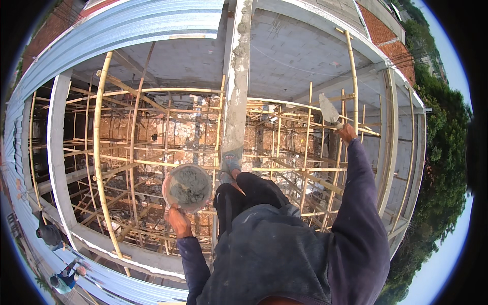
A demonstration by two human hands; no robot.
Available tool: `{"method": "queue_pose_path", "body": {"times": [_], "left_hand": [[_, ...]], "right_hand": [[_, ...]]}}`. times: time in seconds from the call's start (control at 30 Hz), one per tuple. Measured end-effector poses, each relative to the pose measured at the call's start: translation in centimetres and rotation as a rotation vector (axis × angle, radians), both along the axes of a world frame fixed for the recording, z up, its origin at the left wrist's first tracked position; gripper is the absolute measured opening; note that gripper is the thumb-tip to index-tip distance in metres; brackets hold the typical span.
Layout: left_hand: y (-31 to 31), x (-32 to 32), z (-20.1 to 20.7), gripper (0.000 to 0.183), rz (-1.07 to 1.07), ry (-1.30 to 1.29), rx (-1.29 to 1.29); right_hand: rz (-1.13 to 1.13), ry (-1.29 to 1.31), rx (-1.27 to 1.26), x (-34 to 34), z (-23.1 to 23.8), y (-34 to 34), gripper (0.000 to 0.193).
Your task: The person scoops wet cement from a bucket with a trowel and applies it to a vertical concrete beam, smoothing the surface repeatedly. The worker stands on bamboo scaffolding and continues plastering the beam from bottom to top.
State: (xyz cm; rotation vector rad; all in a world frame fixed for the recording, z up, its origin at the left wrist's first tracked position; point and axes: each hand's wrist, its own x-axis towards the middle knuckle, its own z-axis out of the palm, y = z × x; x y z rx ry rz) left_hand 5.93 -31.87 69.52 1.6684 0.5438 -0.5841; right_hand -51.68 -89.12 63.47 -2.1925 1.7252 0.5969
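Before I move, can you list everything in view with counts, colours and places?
bucket: 1, pinkish, left of the feet
mortar-like mix: 1 batch, grey, in the bucket
trowel: 1, grey blade, right of centre
concrete beam: 1, grey, top centre down to the feet
bamboo poles: many, tan, both sides
corrugated sheets: several, bluish, upper and lower left
block wall: uncounted, grey, beyond the poles
trees: several, green, far right
co-workers: at least 2, dark and teal clothing, lower left
left hand: 1, bare, at bucket rim
right hand: 1, bare, on trowel handle
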Motion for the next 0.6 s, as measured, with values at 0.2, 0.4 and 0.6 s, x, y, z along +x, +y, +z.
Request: {"method": "queue_pose_path", "body": {"times": [0.2,0.4,0.6], "left_hand": [[3.9,0.1,-5.3,0.016,-0.389,-0.608,0.225],[3.0,1.1,-2.5,0.009,-0.032,0.048,0.027],[5.9,0.4,-4.7,0.011,0.123,-0.044,0.014]], "right_hand": [[-0.149,0.026,-0.025,1.6,2.2,5.2,0.053],[-0.249,0.124,0.008,-3.8,1.0,10.0,0.049],[-0.358,0.093,0.109,-8.3,-1.3,14.1,0.037]]}}
